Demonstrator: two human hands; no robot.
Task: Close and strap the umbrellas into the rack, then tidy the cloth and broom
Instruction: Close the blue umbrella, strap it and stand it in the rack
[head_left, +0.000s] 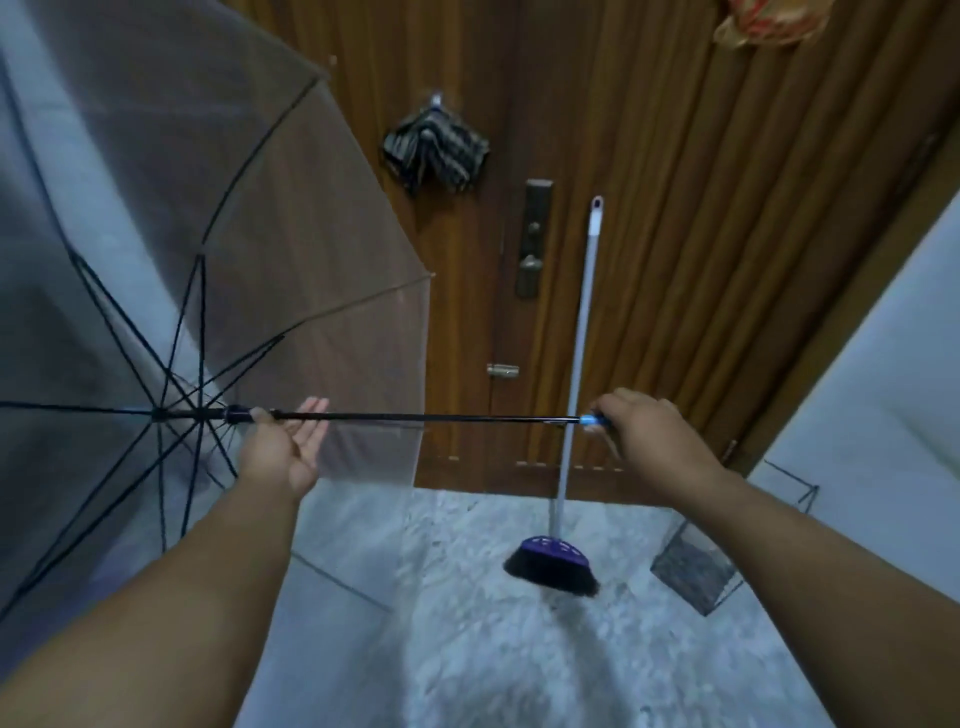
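Two hands hold the open umbrella (218, 260) sideways: right hand (641, 434) fingers gripping its handle, left hand (283, 441) fingers loosely open by the shaft; broom (576, 374) far right.

A clear umbrella (171, 249) with black ribs is open, held sideways left of the wooden door (649, 208), its black shaft level and its blue handle end to the right. A striped folded umbrella (435, 148) hangs on the door from a hook. A broom (571, 415) with a pale pole and purple head leans upright against the door, bristles on the floor. A wire rack (727, 561) stands right of the broom.
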